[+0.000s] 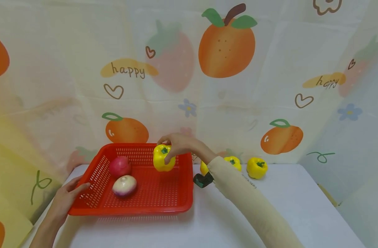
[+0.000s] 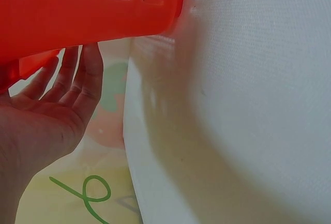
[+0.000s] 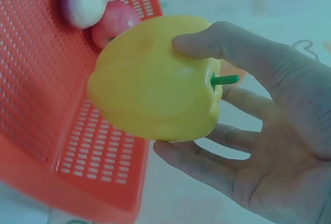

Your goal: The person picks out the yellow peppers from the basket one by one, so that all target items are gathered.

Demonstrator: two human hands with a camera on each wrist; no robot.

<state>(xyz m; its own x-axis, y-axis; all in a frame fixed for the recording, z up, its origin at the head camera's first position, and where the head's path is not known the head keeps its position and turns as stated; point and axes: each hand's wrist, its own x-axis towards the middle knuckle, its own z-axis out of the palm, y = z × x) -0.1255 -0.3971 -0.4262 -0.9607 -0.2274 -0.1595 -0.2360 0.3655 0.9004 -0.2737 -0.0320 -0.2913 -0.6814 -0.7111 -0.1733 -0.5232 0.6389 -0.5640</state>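
My right hand (image 1: pixel 178 144) holds a yellow bell pepper (image 1: pixel 161 159) over the right part of a red plastic basket (image 1: pixel 186 203). In the right wrist view, the thumb lies across the pepper's side near its green stem, and fingertips press its other side. My left hand (image 1: pixel 63 199) grips the basket's left rim, thumb over the edge and fingers underneath. That hand (image 2: pixel 57 105) shows below the rim in the left wrist view. Inside the basket, a round red fruit (image 1: pixel 120 166) lies behind a purple-and-white turnip (image 1: pixel 124 186).
On the white table (image 1: pixel 226 220), a yellow bell pepper (image 1: pixel 257 168) stands right of the basket. Two more yellow peppers (image 1: pixel 234 162) are partly hidden by my right sleeve (image 1: pixel 254 203). A dark green object (image 1: pixel 202 179) lies beside the basket. A fruit-print cloth (image 1: pixel 182 113) hangs behind.
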